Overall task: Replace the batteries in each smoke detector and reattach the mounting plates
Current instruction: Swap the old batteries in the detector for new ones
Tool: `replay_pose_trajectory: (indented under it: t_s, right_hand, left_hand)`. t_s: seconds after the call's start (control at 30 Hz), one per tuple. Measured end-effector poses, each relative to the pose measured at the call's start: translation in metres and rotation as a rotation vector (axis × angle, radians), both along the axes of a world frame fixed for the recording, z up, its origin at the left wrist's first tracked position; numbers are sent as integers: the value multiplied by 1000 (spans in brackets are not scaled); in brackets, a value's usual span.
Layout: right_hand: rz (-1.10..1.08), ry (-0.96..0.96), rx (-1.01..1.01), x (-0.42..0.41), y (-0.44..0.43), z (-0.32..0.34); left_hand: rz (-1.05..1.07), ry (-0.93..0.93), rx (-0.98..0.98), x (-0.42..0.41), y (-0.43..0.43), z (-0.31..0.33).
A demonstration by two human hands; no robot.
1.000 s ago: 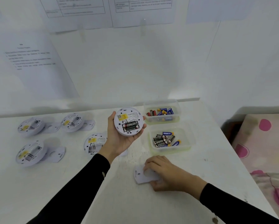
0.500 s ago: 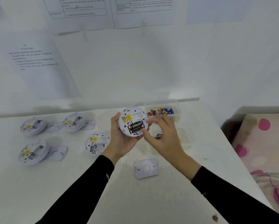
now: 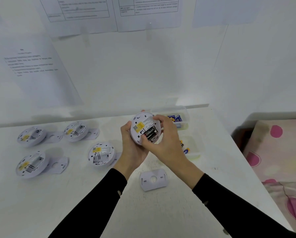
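While the left hand [image 3: 132, 148] cups the round white plastic smoke detector [image 3: 144, 128] above the white table [image 3: 161, 212], fingers curled round its left rim, the right hand [image 3: 164, 141] pinches the black batteries [image 3: 150, 133] in its open compartment. A white mounting plate [image 3: 153, 179] lies nearer.

white table [image 3: 186, 212] against white walls [image 3: 143, 74] hung with papers [image 3: 78, 12].

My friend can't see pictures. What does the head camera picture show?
Two hands, left and right, hold a round white smoke detector with black batteries inside. Four open detectors and a loose mounting plate lie on the white table.
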State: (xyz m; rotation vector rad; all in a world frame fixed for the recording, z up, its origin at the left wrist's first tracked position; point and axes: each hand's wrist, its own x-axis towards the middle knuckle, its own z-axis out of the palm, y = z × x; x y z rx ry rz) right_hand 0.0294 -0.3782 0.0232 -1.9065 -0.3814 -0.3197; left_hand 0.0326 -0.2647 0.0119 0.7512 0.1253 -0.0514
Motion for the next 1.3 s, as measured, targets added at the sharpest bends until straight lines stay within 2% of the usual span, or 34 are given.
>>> replay_pose_trajectory:
  t_s: [0.33, 0.47, 0.57, 0.63, 0.73, 0.83, 0.9, 1.0, 1.07, 1.13, 1.3]
  right_hand:
    - [63, 124, -81, 18, -1, 8]
    - [70, 153, -98, 22, -2, 9]
    - [144, 111, -95, 21, -8, 12]
    - [225, 44, -162, 19, -13, 10]
    - [294, -119, -302, 21, -20, -6]
    - [333, -252, -286, 23, -25, -18]
    - [255, -249, -150, 24, -29, -15]
    - [-14, -207, -9, 34, -42, -18]
    - [-44, -38, -118, 49, -57, -28]
    - [35, 168, -336, 61, -69, -39]
    - [172, 326, -721, 72, -73, -50]
  left_hand:
    - [-24, -60, 205, 11, -6, -4]
    - [1, -34, 212, 14, -6, -5]
    - [38, 38, 135, 15, -5, -6]
    - [61, 99, 51, 15, -2, -4]
    - [79, 147, -53, 16, 2, -2]
    - [42, 158, -157, 16, 3, 1]
    - [38, 164, -204, 17, 4, 1]
    - [67, 162, -260, 19, 6, -3]
    - [75, 165, -302, 19, 7, -5]
    - [77, 163, -320, 19, 8, -5]
    - [63, 160, -283, 20, 4, -4]
